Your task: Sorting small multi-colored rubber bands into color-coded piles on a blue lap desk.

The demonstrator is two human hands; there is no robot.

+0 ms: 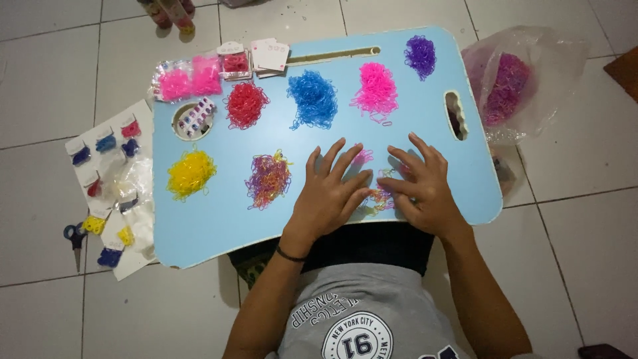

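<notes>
My left hand (330, 189) lies flat with fingers spread on the light blue lap table (219, 219). My right hand (420, 183) rests beside it, fingers spread too. Between and under the fingertips lies a small scatter of mixed-colour elastic bands (380, 197), with a few pink ones (363, 157) just above. Sorted piles sit on the table: red (246, 104), blue (313, 98), pink (377, 90), purple (421, 56), yellow (191, 173) and a mixed pile (268, 179). Neither hand grips anything.
Small pink-filled bags (189, 81) and cards (269, 54) lie at the table's far left corner. A round cup hole (194, 120) holds small clips. Packed cards (106, 193) and scissors (74, 239) lie on the tiled floor at left. A plastic bag of magenta bands (506, 86) sits at right.
</notes>
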